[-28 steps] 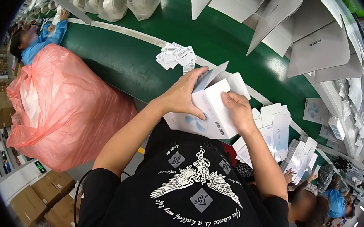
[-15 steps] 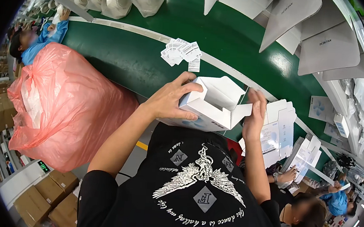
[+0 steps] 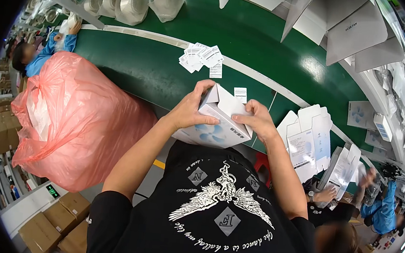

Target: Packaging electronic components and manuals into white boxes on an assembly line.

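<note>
Head view: the left hand (image 3: pixel 189 109) and right hand (image 3: pixel 261 121) keep a firm grip on the white carton (image 3: pixel 213 134) by the green desk's (image 3: pixel 136 56) near edge. It stands boxed, top seemingly part-folded; flat cartons (image 3: pixel 303 148) rightward lie unassembled.

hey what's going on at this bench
A person is holding a white carton with a blue fan picture, the left hand gripping its left side and the right hand at its right end. White labels lie beyond it on the green bench; a bulging pink bag is on the left.
</note>
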The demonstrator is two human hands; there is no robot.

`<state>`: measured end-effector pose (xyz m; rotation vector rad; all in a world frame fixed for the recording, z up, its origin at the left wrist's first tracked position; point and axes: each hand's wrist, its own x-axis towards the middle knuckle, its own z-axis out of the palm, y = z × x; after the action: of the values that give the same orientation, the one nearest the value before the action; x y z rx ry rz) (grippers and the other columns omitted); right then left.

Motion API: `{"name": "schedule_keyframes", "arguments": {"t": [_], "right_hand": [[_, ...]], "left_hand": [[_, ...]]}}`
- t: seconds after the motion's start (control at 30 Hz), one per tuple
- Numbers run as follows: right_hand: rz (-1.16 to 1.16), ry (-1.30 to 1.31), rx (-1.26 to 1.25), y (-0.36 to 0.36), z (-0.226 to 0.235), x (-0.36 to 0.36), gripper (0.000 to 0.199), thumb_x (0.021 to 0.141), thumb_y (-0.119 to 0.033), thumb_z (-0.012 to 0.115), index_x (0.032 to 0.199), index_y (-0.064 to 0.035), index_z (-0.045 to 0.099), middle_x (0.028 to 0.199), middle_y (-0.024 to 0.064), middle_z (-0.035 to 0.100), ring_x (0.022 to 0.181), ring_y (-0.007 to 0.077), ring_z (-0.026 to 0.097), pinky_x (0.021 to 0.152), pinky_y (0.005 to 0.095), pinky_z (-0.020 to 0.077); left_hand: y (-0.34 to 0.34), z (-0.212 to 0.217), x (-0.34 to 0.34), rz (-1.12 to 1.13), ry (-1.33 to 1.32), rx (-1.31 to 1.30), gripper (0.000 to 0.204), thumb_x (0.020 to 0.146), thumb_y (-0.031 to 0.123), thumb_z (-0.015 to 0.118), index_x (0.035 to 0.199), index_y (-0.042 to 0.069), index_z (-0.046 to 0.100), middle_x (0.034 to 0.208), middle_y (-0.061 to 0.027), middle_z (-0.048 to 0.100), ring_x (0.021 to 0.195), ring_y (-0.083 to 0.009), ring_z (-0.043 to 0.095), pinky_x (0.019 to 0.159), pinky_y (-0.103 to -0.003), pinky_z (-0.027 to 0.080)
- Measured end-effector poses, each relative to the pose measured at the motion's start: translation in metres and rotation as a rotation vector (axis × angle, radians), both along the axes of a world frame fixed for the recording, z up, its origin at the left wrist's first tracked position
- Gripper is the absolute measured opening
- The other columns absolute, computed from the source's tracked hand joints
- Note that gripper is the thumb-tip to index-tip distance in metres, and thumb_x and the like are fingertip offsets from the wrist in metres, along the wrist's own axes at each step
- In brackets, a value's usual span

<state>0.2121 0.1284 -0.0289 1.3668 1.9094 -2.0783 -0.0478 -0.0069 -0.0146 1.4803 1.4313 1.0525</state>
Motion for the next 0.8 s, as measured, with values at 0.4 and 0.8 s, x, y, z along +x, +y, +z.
{"name": "schedule_keyframes", "arguments": {"t": [0.4,0.8], "right_hand": [[-0.061,0.021,-0.118,0.001,0.000,-0.043,0.048,0.090,-0.023,0.090,0.127,0.0044,0.074,0.103,0.0096,0.077,0.094,0.0156,0.072,0.083,0.0296,0.0567],[0.016,-0.138,0.131,0.034,0.024,-0.113,0.047,0.095,-0.031,0.084,0.127,0.0007,0.072,0.117,0.0128,0.076,0.104,0.0188,0.071,0.088,0.0333,0.0566]], "left_hand": [[-0.021,-0.035,-0.025,0.061,-0.105,-0.102,0.134,0.067,0.046,0.101,0.166,0.005,0.021,0.159,-0.0277,0.043,0.149,-0.0400,0.044,0.124,-0.048,0.036],[-0.029,-0.053,-0.089,0.197,-0.191,-0.172,0.132,0.060,0.033,0.106,0.163,0.002,0.028,0.150,-0.0238,0.051,0.139,-0.0338,0.053,0.118,-0.045,0.043]]}}
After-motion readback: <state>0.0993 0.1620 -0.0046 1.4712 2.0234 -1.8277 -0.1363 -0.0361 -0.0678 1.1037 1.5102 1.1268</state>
